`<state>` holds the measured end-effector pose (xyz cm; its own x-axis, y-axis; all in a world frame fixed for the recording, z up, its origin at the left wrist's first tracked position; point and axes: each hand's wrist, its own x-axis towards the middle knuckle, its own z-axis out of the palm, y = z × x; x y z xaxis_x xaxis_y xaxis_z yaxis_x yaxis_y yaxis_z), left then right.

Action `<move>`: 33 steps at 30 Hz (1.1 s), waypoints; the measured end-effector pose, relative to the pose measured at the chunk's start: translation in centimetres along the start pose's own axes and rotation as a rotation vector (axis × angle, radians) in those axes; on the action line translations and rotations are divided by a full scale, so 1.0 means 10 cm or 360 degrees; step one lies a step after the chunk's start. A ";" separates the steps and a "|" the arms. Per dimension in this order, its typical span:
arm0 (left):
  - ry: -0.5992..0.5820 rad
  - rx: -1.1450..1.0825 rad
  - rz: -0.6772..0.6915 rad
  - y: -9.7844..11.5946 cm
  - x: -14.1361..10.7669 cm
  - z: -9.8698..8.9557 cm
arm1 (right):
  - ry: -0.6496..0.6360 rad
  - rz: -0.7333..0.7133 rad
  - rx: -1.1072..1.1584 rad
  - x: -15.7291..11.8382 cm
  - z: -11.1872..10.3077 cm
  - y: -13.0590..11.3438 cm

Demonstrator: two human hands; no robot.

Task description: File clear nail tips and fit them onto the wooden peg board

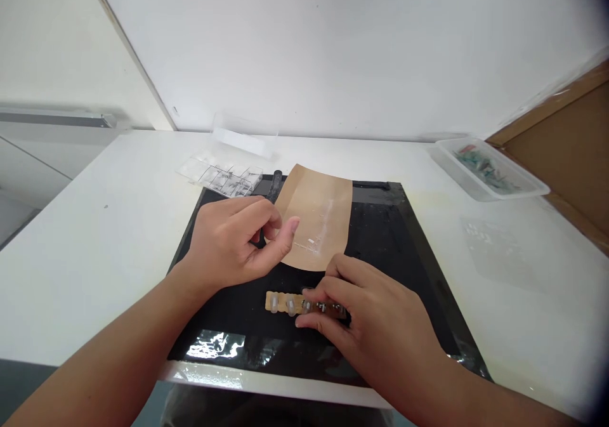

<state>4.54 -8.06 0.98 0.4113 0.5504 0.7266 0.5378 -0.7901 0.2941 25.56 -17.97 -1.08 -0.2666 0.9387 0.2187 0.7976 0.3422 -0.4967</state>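
Observation:
A short yellowish-brown strip [281,302] lies on the black mat near its front, carrying several small clear, nail-shaped pieces, some with shiny silvery bits. My right hand [375,313] has its thumb and index finger closed around the strip's middle and covers part of its right end. Above and to the left, my left hand [240,240] hovers over the mat with fingers loosely curled and thumb stretched apart. I see nothing held in it. Just beyond it lies a tan paper sheet [316,205] with white marks and a tiny white piece on it.
The black mat [380,243] rests on a white table [485,325]. A dark stick [275,184] lies beside the paper. At the back left are a clear compartment box [231,179] with small pieces and its clear lid [242,143]. A plastic tub [492,170] with greenish pieces stands right.

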 end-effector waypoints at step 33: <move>-0.0008 0.0002 -0.0006 -0.03 -0.01 0.02 | -0.0134 0.0156 0.0062 0.04 -0.20 0.01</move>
<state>4.46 -7.87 0.70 0.4128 0.5549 0.7223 0.5402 -0.7876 0.2965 26.59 -17.62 0.69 -0.2344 0.9673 0.0972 0.8006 0.2488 -0.5450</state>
